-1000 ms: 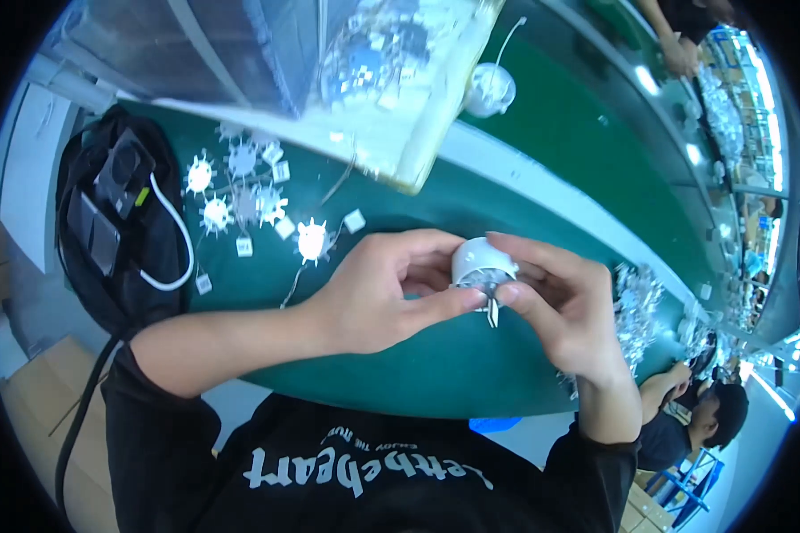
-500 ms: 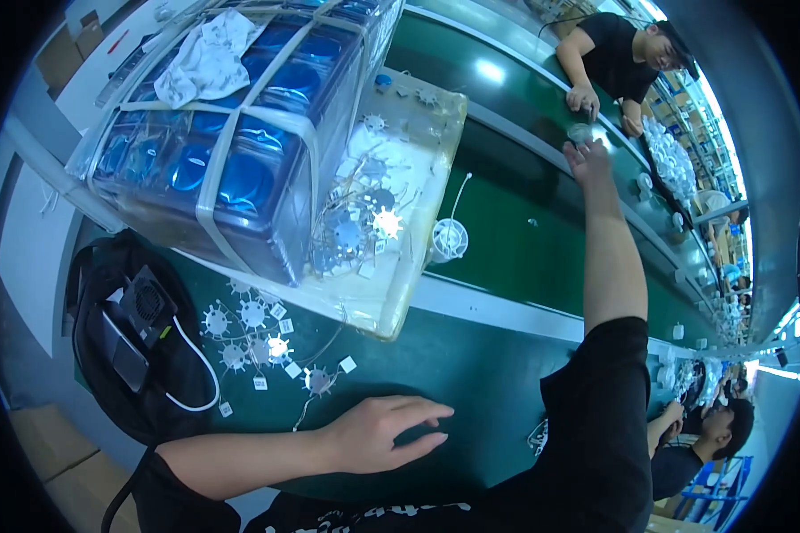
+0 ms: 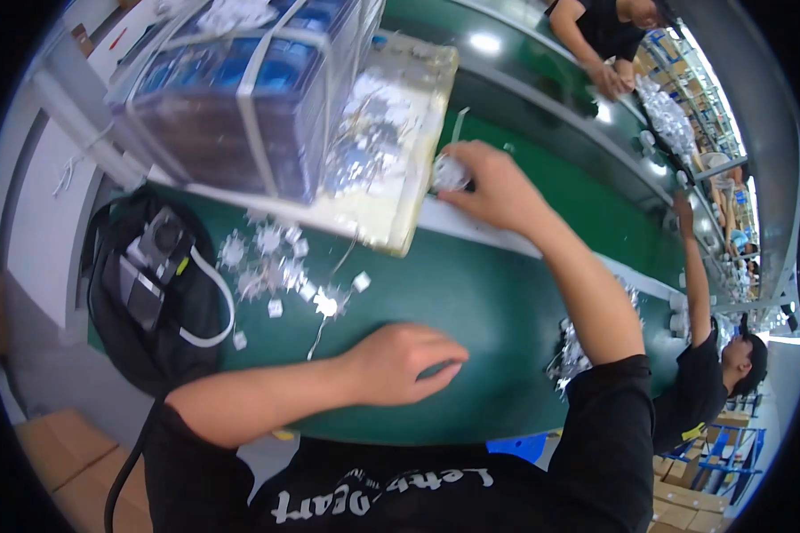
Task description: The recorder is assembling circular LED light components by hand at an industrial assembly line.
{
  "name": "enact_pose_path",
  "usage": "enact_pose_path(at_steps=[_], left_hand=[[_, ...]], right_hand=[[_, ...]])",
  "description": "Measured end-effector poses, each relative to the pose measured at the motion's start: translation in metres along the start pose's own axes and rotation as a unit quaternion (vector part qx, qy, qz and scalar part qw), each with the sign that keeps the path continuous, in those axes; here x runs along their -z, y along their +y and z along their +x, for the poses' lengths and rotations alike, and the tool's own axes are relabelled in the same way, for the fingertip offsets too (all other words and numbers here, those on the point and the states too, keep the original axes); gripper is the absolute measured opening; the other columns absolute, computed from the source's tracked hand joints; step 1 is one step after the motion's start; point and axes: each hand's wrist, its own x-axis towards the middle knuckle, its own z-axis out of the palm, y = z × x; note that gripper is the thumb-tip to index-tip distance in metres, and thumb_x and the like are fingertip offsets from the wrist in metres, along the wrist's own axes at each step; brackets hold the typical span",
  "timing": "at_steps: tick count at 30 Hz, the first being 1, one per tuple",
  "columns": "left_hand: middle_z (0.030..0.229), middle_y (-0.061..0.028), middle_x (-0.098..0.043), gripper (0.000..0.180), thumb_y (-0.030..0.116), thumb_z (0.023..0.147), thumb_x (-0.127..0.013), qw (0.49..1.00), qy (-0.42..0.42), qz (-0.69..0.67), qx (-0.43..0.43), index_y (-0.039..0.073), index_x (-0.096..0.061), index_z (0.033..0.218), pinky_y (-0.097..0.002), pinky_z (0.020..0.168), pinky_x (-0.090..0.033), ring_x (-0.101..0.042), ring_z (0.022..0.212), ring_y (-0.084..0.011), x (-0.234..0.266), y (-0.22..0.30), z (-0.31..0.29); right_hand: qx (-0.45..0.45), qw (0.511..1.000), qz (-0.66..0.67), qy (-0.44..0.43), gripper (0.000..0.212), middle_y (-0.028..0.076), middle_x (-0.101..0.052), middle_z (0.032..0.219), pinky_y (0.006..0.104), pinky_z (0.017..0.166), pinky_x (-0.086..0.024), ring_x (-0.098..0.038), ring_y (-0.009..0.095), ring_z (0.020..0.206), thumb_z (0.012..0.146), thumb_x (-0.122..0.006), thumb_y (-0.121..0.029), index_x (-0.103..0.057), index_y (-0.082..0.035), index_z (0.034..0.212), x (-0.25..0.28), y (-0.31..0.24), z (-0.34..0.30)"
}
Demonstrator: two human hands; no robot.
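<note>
My right hand (image 3: 493, 182) reaches forward to the near edge of the green conveyor. Its fingers and thumb close around a white round plastic housing (image 3: 450, 174) with a thin white wire sticking up beyond it. My left hand (image 3: 406, 362) rests over the green bench (image 3: 453, 284), holding nothing, thumb apart from the loosely bent fingers. Left of that hand lie several silvery star-shaped plates (image 3: 327, 304) with thin wires and small white connectors. More such plates lie on a pale padded board (image 3: 391, 209) beside the right hand.
A strapped clear plastic crate (image 3: 213, 142) with blue round pieces stands on the board. An open black bag (image 3: 120, 338) holding electronic devices sits at left. Metallic parts (image 3: 569, 351) lie by my right elbow. Two co-workers (image 3: 604, 44) (image 3: 698, 373) sit across and to the right.
My right hand has come back from the conveyor's far side and taken hold of the white round housing. My left hand stays over the bench. The head view has shifted.
</note>
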Motion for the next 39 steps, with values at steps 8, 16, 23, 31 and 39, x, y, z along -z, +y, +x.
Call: enact_pose_path(at_steps=[8,16,23,31,39], left_hand=[[0.109,-0.0087,-0.067,0.045,0.016,0.083,-0.088,0.983,0.169,0.077,0.008,0.008,-0.065,0.121,-0.0462,0.088,-0.056,-0.069,0.101,-0.0318,0.015,0.009,0.002],[0.115,-0.008,-0.067,0.069,0.015,0.074,-0.095,0.993,0.01,0.106,0.049,0.009,-0.058,0.132,-0.0453,0.091,-0.055,-0.068,0.104,-0.0324,0.003,0.008,-0.004],[0.117,-0.0094,-0.071,0.057,0.009,0.073,-0.095,0.992,-0.013,0.127,0.01,0.007,-0.069,0.124,-0.0416,0.086,-0.058,-0.07,0.101,-0.0329,0.002,0.01,-0.002],[0.12,-0.0134,-0.071,0.055,0.01,0.074,-0.095,0.993,-0.032,0.113,0.01,0.004,-0.072,0.123,-0.0408,0.091,-0.059,-0.071,0.108,-0.0321,0.009,0.011,0.006],[0.123,-0.0117,-0.07,0.057,0.014,0.076,-0.094,0.992,-0.04,0.118,0.023,0.006,-0.071,0.127,-0.0412,0.093,-0.058,-0.069,0.113,-0.0335,0.011,0.013,0.006]], right_hand=[[-0.081,0.983,0.155,0.061,0.061,0.014,-0.073,0.116,0.0351,0.078,-0.057,-0.067,0.026,0.089,0.078,-0.092,-0.008,-0.069,-0.004,0.135,0.008,-0.087,-0.134],[-0.065,0.953,0.292,0.041,0.055,0.017,-0.063,0.139,0.0353,0.078,-0.057,-0.064,0.022,0.096,0.077,-0.089,0.001,-0.072,-0.004,0.129,-0.047,-0.128,-0.216],[-0.075,0.925,0.296,0.225,0.028,0.018,-0.064,0.13,0.0338,0.072,-0.056,-0.065,0.024,0.093,0.079,-0.085,0.008,-0.075,-0.001,0.104,-0.076,-0.145,-0.233],[-0.052,0.967,0.044,0.247,0.021,0.014,-0.07,0.101,0.0356,0.068,-0.054,-0.067,0.028,0.081,0.079,-0.083,0.009,-0.07,-0.002,0.092,-0.09,-0.136,-0.265],[-0.158,0.937,0.206,0.235,0.018,0.015,-0.071,0.105,0.037,0.071,-0.057,-0.072,0.033,0.088,0.083,-0.078,0.009,-0.071,0.0,0.097,-0.049,-0.133,-0.261]])
